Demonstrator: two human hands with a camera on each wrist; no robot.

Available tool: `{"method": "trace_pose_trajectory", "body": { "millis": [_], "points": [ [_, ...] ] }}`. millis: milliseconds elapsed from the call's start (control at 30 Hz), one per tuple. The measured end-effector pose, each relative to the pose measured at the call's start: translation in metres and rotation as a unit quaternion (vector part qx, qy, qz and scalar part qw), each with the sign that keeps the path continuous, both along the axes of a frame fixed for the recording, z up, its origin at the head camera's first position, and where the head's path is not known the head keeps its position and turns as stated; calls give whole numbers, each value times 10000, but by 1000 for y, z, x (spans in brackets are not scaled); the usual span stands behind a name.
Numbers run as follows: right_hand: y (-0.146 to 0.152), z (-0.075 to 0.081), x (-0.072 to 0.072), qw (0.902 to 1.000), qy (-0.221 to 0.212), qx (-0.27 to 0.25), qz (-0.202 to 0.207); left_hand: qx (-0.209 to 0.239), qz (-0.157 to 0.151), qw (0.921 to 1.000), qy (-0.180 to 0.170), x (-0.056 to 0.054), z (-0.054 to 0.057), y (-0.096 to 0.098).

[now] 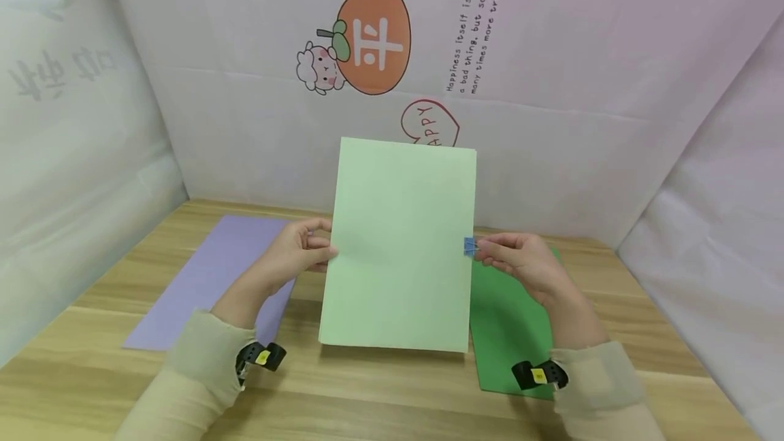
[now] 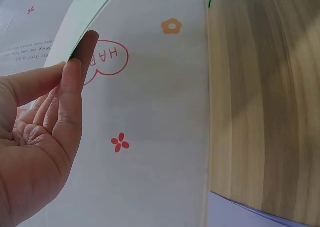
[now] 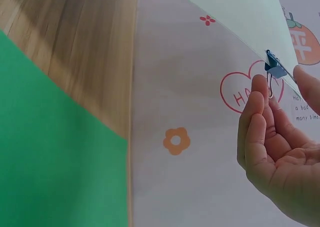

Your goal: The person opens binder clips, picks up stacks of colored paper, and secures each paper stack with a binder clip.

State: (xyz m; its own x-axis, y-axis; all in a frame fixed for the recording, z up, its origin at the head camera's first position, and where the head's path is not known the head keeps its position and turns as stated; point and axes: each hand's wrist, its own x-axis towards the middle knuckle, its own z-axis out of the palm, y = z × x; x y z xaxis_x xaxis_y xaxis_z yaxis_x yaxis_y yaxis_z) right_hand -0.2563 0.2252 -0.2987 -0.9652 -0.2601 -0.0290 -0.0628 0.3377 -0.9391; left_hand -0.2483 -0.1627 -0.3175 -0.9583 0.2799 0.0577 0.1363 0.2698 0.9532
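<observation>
A pale green paper stack point(image 1: 401, 243) is held upright above the table. Its left edge is pinched by my left hand point(image 1: 298, 250), with the thumb on the near face and fingers behind, as the left wrist view also shows at the paper edge point(image 2: 82, 24). On the right edge sits a blue binder clip point(image 1: 469, 246). My right hand point(image 1: 520, 260) holds the clip's wire handles between thumb and fingers. Seen by the right wrist, the binder clip point(image 3: 276, 67) straddles the paper's edge, with one wire handle against the fingertips.
A purple sheet point(image 1: 202, 278) lies on the wooden table point(image 1: 380, 393) to the left. To the right lies a green sheet point(image 1: 514, 332), partly behind the raised paper and right arm. Printed white cloth point(image 1: 245, 121) stands along the back and sides.
</observation>
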Motion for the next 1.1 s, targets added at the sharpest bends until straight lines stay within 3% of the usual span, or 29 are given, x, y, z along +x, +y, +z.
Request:
{"method": "trace_pose_trajectory", "body": {
  "millis": [367, 1100],
  "points": [
    [0, -5, -7, 9949, -390, 868, 342, -168, -121, 9991, -373, -1, -11, -1],
    [-6, -23, -18, 9835, -500, 1674, 462, -477, -152, 9965, -671, -6, -28, 6]
  ]
}}
